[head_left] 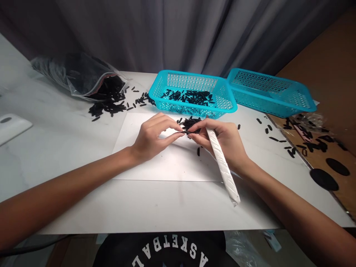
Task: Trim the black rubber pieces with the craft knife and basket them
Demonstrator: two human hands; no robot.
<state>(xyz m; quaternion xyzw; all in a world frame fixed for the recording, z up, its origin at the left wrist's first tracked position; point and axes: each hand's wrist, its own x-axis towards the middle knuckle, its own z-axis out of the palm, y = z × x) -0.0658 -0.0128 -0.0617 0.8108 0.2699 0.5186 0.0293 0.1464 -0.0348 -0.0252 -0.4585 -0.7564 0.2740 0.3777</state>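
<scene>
A small black piece point(185, 132) is pinched at one end by my left hand point(155, 135) and at the other by my right hand point(219, 139). My right hand also holds a white, plastic-wrapped stick point(224, 167) that slants down toward the table's front edge. Just behind my fingertips a pile of black pieces point(191, 123) lies on a white sheet point(164, 163). One loose black piece point(198, 151) rests on the sheet below my right hand. Beyond the pile stands a blue basket point(193, 110) with many black pieces inside.
An open clear bag point(80, 76) spills black pieces at the back left. A second blue basket point(272, 100) stands at the back right. Loose pieces and two black ovals point(324, 179) lie at the right. A white object point(13, 128) sits at the left edge.
</scene>
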